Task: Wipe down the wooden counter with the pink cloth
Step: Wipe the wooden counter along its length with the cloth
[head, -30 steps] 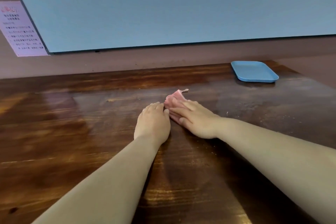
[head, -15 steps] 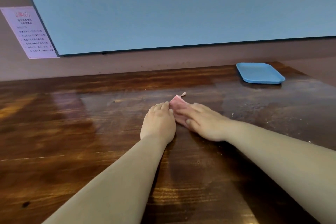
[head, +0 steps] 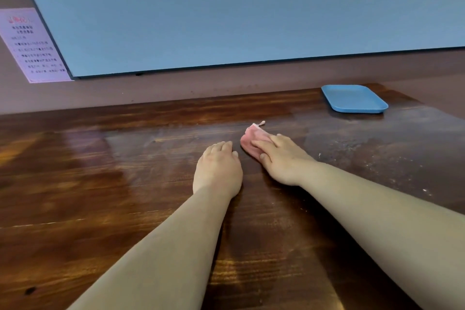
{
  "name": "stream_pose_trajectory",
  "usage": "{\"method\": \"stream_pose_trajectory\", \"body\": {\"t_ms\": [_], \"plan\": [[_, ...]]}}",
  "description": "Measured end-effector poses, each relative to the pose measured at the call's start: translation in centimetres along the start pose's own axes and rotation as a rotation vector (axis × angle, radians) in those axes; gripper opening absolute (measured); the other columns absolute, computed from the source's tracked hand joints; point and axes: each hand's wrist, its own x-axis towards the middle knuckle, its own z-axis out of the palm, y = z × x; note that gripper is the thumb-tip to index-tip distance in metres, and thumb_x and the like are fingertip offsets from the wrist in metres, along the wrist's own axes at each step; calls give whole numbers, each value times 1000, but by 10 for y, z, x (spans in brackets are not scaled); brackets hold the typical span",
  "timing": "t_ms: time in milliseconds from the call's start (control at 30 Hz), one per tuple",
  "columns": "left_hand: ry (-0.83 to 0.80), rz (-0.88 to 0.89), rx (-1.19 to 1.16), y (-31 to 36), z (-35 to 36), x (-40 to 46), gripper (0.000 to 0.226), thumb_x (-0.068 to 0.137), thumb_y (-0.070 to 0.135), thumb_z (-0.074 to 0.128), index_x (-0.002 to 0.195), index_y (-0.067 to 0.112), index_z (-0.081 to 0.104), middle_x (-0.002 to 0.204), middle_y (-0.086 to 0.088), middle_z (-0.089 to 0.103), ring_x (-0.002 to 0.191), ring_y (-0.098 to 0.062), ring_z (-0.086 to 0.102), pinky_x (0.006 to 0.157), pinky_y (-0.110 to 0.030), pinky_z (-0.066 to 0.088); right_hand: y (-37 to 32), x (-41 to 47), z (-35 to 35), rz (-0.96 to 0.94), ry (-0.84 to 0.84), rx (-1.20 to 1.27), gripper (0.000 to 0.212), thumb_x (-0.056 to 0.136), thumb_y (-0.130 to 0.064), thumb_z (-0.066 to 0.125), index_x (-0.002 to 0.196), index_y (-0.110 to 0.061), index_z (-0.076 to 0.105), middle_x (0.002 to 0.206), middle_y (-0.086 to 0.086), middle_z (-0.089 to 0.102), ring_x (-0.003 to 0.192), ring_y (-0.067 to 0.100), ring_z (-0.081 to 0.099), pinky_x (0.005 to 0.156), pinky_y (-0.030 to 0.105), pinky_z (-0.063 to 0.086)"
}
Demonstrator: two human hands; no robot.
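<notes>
Cloth (head: 253,141): pink, bunched small, lying mid-counter, a little toward the far edge, pinned flat under the right hand (head: 281,158).

Left to right across the scene. Far left on the wall, a pale notice (head: 32,45), print too blurred to read. Beside it a wide blue panel (head: 251,12) running above the counter (head: 100,184). On the wood at left, a glossy sheen that looks like a damp, already-wiped patch, though hard to be sure. Then the left hand (head: 217,171), palm down on bare wood, fingers relaxed and slightly bent, holding nothing, close to the cloth but apart from it. Then the cloth and the right hand. Further right, pale specks and a dusty film across the wood. At far right near the back, a blue tray (head: 353,99), well apart from both hands.

Step in hand, as judged: mid-stroke wiping, with the dirtiest stretch lying to the right. Best done with even downward pressure through the palm, long overlapping passes along the grain, working toward the specks instead of scattering them. Worth spreading the cloth wider, since so small a bundle covers little per pass. Worth steering around the tray or lifting it, to reach the wood beneath.

Grip: right fingers (head: 261,145) extended and lying over the cloth, thumb alongside its near edge, pressing rather than clutching, hand flat and unclenched. Left hand likewise loose, only resting as a brace.
</notes>
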Motion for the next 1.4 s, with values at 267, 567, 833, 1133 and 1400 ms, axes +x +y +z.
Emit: {"method": "stream_pose_trajectory", "body": {"t_ms": [267, 567, 833, 1133, 1400], "plan": [[-20, 12, 31, 1, -2, 2, 48, 102, 35, 27, 145, 17, 36, 150, 0, 38, 140, -17, 27, 114, -32, 20, 19, -10, -5, -143, -57, 42, 51, 105, -30, 30, 156, -35, 25, 167, -6, 9, 152, 21, 11, 123, 43, 13], [-42, 16, 51, 2, -3, 2, 49, 101, 38, 28, 146, 18, 34, 152, 1, 34, 141, -17, 25, 116, -33, 19, 21, -14, -3, -183, -65, 27, 52, 105, -31, 31, 156, -33, 24, 167, -3, 5, 153, 22, 7, 124, 44, 10], [-63, 15, 79, 3, -3, 2, 50, 102, 39, 26, 147, 20, 32, 154, 2, 31, 142, -17, 22, 115, -35, 19, 31, -2, -7, 10, -49, 26, 51, 106, -33, 29, 156, -36, 23, 167, -2, 6, 152, 28, 4, 123, 46, 9], [-103, 13, 178, 3, -1, 2, 52, 102, 40, 17, 150, 23, 23, 158, 4, 19, 147, -17, 8, 119, -42, -1, 47, 14, -11, 117, 21, 7, 52, 106, -30, 26, 157, -34, 22, 167, -3, 8, 150, 27, 13, 122, 43, 14], [-108, 13, 131, 2, -2, 3, 51, 102, 40, 20, 150, 22, 26, 157, 3, 22, 146, -17, 13, 119, -40, 7, 64, 7, -14, 15, -32, 24, 51, 107, -29, 28, 157, -35, 23, 167, -7, 9, 151, 23, 13, 123, 42, 12]]}}
